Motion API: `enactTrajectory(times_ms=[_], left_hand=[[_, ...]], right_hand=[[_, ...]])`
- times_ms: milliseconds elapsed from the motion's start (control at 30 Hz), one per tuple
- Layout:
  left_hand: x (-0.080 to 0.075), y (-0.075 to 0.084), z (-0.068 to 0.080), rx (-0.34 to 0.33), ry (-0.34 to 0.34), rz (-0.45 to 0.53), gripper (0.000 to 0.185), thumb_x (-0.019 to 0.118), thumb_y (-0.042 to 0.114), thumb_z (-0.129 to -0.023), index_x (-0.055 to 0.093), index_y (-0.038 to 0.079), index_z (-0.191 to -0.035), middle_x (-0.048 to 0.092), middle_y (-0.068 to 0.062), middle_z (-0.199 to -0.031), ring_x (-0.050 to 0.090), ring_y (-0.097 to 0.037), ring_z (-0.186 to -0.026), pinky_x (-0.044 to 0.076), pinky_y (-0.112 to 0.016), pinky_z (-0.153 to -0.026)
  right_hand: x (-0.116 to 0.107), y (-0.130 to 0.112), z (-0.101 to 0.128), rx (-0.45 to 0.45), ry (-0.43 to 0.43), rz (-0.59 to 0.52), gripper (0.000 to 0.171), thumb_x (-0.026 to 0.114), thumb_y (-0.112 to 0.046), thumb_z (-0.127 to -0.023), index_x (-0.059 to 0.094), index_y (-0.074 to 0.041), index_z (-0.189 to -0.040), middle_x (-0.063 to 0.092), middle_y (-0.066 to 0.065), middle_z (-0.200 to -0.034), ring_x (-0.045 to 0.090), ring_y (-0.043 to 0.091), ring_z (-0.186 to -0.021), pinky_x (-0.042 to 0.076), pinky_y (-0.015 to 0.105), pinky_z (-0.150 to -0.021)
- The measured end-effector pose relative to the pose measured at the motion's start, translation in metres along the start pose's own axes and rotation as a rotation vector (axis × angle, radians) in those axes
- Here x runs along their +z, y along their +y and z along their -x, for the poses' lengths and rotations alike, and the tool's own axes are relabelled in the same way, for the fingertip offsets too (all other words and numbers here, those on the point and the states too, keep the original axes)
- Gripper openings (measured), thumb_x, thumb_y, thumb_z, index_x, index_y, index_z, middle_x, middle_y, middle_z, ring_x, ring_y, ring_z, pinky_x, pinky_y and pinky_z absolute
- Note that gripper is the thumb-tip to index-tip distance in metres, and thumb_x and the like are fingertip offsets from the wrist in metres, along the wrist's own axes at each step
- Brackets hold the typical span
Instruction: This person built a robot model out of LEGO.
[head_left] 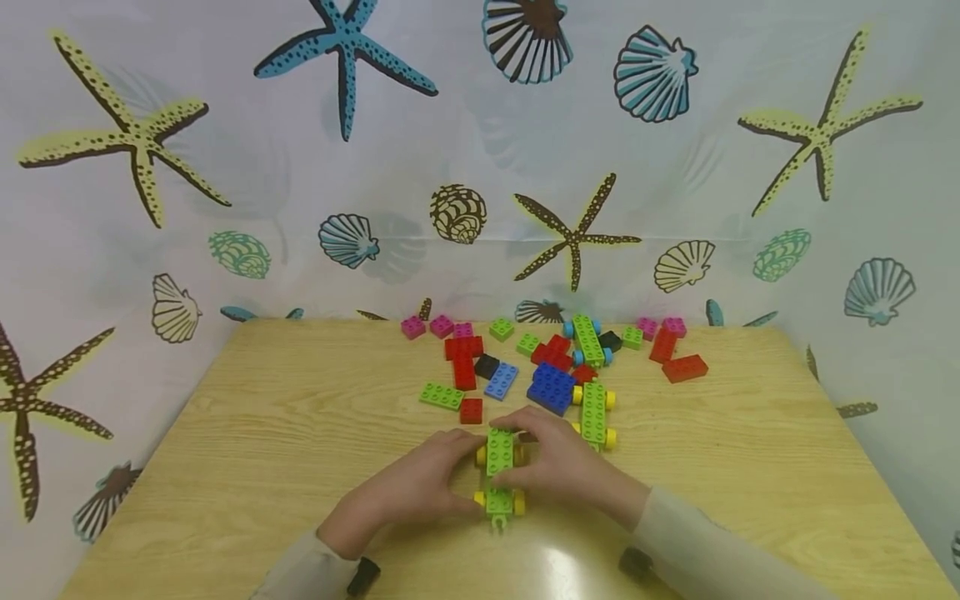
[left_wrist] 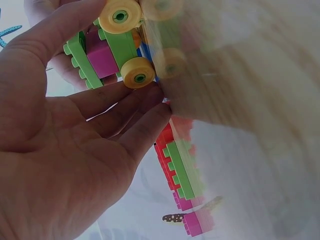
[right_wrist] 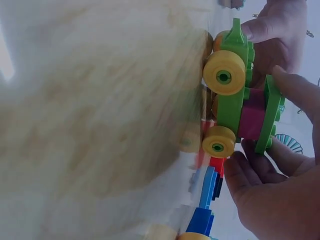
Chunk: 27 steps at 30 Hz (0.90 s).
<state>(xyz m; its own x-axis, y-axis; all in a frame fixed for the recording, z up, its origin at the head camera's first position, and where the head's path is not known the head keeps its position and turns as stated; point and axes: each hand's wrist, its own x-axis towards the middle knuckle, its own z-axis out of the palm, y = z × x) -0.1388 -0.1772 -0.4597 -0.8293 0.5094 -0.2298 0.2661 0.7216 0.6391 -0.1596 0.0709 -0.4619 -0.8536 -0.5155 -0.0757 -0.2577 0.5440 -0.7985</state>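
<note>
A toy car base [head_left: 498, 503] in green, with yellow wheels, stands on the table between my hands, its hook end towards me. On it sits a magenta brick [right_wrist: 252, 114], and a green eight-stud-style brick [right_wrist: 270, 112] lies on top of that. My right hand [head_left: 562, 462] pinches this top brick by its two ends, thumb at the near end and fingers at the far one. Along the car's left side, my left hand [head_left: 416, 479] holds the base, thumb by the rear wheel and fingers by the front wheel [left_wrist: 138, 73].
Beyond my right hand stands another green car base [head_left: 593, 412] with yellow wheels; farther back is one with blue wheels [head_left: 587, 340]. A dark blue brick [head_left: 551, 387], a light blue brick [head_left: 501, 380], a green brick [head_left: 442, 396] and several red and magenta ones lie towards the back.
</note>
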Motion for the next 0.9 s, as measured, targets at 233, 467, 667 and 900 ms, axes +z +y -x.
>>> enactTrajectory(times_ms=[233, 467, 667, 900], left_hand=[[0.0009, -0.0009, 0.0, 0.004, -0.003, -0.005, 0.094, 0.095, 0.039, -0.089, 0.052, 0.005, -0.166, 0.056, -0.014, -0.169, 0.048, -0.04, -0.162, 0.041, -0.063, -0.133], [0.0014, -0.0016, 0.0003, 0.004, -0.009, 0.001, 0.1, 0.095, 0.043, -0.089, 0.047, 0.007, -0.169, 0.05, -0.015, -0.172, 0.046, -0.04, -0.162, 0.042, -0.064, -0.132], [0.0, -0.0019, 0.0022, 0.012, -0.013, 0.022, 0.1, 0.094, 0.044, -0.089, 0.046, 0.007, -0.17, 0.049, -0.015, -0.173, 0.045, -0.041, -0.163, 0.04, -0.066, -0.133], [-0.0013, -0.0011, 0.0021, 0.014, -0.006, 0.02, 0.098, 0.093, 0.045, -0.09, 0.048, 0.007, -0.168, 0.05, -0.015, -0.173, 0.045, -0.041, -0.164, 0.04, -0.065, -0.133]], right_hand=[[0.0003, -0.0015, 0.0047, -0.027, 0.034, -0.068, 0.062, 0.09, -0.036, -0.096, 0.069, -0.014, -0.149, 0.067, 0.004, -0.151, 0.067, 0.037, -0.141, 0.057, 0.057, -0.12], [0.0023, 0.0001, 0.0028, -0.039, 0.045, -0.09, 0.056, 0.09, -0.034, -0.096, 0.072, -0.013, -0.145, 0.069, 0.004, -0.148, 0.07, 0.033, -0.136, 0.059, 0.054, -0.118], [0.0051, 0.0, 0.0019, -0.02, 0.058, -0.109, 0.058, 0.091, -0.035, -0.095, 0.073, -0.013, -0.145, 0.071, 0.002, -0.145, 0.069, 0.029, -0.135, 0.058, 0.053, -0.119], [0.0057, -0.0011, 0.0012, 0.001, 0.048, -0.128, 0.059, 0.091, -0.035, -0.095, 0.072, -0.013, -0.147, 0.071, -0.001, -0.143, 0.071, 0.024, -0.13, 0.06, 0.047, -0.117]])
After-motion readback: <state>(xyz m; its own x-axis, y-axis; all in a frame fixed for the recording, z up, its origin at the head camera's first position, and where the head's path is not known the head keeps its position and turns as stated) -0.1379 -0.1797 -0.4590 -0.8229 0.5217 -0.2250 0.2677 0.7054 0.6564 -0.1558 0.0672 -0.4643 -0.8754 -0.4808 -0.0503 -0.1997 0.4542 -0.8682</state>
